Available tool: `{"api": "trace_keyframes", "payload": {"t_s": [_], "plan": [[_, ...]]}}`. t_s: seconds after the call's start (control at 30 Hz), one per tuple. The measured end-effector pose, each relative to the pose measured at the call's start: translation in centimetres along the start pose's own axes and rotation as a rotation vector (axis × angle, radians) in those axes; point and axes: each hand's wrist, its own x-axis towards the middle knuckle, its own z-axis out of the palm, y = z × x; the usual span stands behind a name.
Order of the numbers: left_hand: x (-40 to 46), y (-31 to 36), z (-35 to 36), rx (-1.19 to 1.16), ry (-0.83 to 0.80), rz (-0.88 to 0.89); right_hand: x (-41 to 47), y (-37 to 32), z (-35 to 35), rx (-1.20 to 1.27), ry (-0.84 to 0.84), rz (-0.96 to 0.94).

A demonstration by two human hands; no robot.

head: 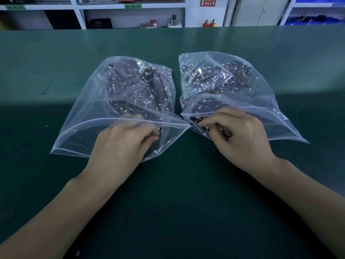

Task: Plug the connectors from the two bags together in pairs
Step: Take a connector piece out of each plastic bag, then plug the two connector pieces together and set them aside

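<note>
On the green table [37, 62], the left hand [121, 144] reaches into the left bag [89, 113], its curled fingers pinching connectors. The right hand [240, 135] holds dark connectors [226, 134] at the mouth of the right bag [265, 101]. Both clear zip bags are full of dark wired connectors with white plugs. Far behind, a red sign [207, 1] bears unreadable characters.

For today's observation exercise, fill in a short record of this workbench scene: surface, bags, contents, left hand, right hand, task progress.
surface: green bench mat
bags: left bag and right bag, clear plastic, side by side, mouths toward the person
contents: small wired connectors, dark wires with white plugs
left hand: inside the left bag's mouth, fingers curled on contents
right hand: at the right bag's mouth, pinching dark connectors
task progress: no mated pair visible on the mat
</note>
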Motion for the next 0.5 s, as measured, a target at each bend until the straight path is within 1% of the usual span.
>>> {"api": "trace_keyframes", "payload": {"t_s": [0.13, 0.27, 0.37, 0.5], "plan": [[-0.1, 0.3, 0.1, -0.035, 0.170, 0.199, -0.1, -0.1, 0.1, 0.073, 0.001, -0.024], [-0.3, 1.0, 0.0, -0.130, 0.295, 0.305, -0.4, -0.4, 0.5, 0.183, -0.011, -0.061], [-0.3, 1.8, -0.1, -0.215, 0.339, 0.327, -0.5, -0.6, 0.9, 0.252, -0.033, -0.091], [-0.3, 2.4, 0.4, -0.396, 0.292, 0.275, -0.4, -0.9, 1.2, 0.324, -0.108, -0.139]]}}
